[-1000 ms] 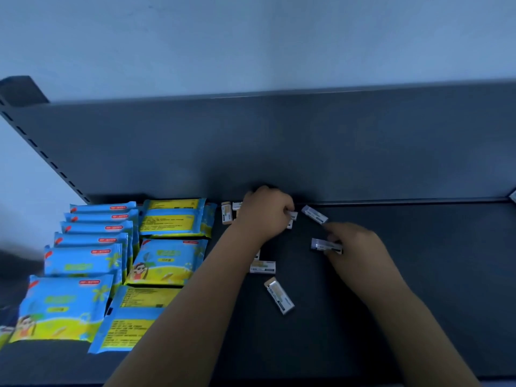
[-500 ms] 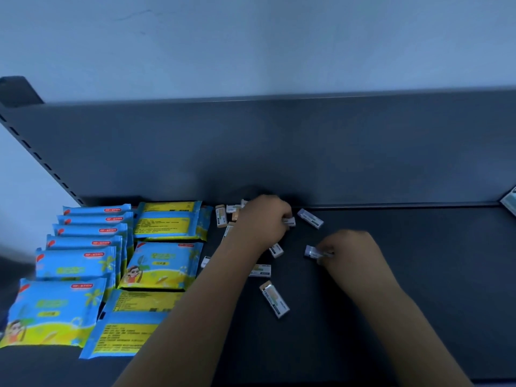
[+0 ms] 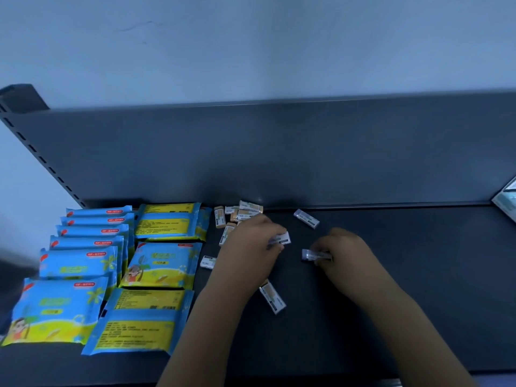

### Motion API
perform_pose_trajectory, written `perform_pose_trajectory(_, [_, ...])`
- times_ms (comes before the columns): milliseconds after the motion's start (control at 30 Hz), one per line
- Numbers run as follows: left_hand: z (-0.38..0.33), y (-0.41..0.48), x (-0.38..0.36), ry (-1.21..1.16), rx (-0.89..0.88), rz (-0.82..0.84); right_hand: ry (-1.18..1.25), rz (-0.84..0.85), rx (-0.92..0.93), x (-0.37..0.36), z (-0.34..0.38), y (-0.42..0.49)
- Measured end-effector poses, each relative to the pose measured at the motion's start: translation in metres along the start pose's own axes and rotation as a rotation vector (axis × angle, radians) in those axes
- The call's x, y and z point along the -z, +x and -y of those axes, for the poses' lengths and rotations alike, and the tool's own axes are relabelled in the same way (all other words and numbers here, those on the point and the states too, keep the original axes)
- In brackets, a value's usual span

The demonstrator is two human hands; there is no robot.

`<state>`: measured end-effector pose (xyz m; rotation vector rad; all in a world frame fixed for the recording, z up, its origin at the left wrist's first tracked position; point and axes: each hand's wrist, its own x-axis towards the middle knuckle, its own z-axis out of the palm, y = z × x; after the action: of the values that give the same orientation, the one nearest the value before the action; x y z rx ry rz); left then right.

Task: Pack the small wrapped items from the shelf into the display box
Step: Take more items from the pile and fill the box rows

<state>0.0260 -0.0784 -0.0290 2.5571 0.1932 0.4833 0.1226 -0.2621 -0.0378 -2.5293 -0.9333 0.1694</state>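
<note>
Several small wrapped items lie scattered on the dark shelf [image 3: 418, 289]. A cluster of them [image 3: 245, 212] sits against the back wall. My left hand [image 3: 251, 247] grips one or more small wrapped items [image 3: 283, 238] that stick out past its fingers. My right hand [image 3: 344, 252] pinches another small wrapped item [image 3: 310, 254]. One loose item [image 3: 306, 218] lies behind and between the hands, another [image 3: 272, 297] lies near my left forearm, and one [image 3: 208, 262] lies left of that arm. No display box shows unless the object at the right edge is one.
Blue and yellow wipe packs [image 3: 164, 263] fill the shelf's left part in overlapping rows. The shelf's back panel [image 3: 279, 152] rises behind the items. A pale box-like object [image 3: 506, 202] pokes in at the right edge. The shelf's front edge [image 3: 418, 374] runs below.
My left hand has drawn back from the cluster toward me with an item in its fingers. My right hand kept its item and shifted slightly nearer.
</note>
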Motion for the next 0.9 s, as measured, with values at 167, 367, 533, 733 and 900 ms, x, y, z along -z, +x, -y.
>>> perform_pose_trajectory(167, [-0.011,-0.003,-0.011,0.003,-0.028,-0.023,0.207,-0.093,0.054,0.015,0.002,-0.023])
perform_pose_trajectory(367, [-0.038,0.000,-0.029,0.008,-0.079,-0.006,0.161,-0.306,0.108,0.043,-0.035,-0.045])
perform_pose_trajectory(533, [-0.076,0.007,-0.049,0.050,-0.065,-0.014,0.129,-0.387,0.188,0.073,-0.080,-0.055])
perform_pose_trajectory(733, [-0.137,0.018,-0.093,0.054,0.000,-0.074,0.110,-0.332,0.217,0.102,-0.157,-0.070])
perform_pose_trajectory(900, [-0.204,0.023,-0.138,0.095,0.038,-0.106,0.106,-0.262,0.240,0.127,-0.216,-0.088])
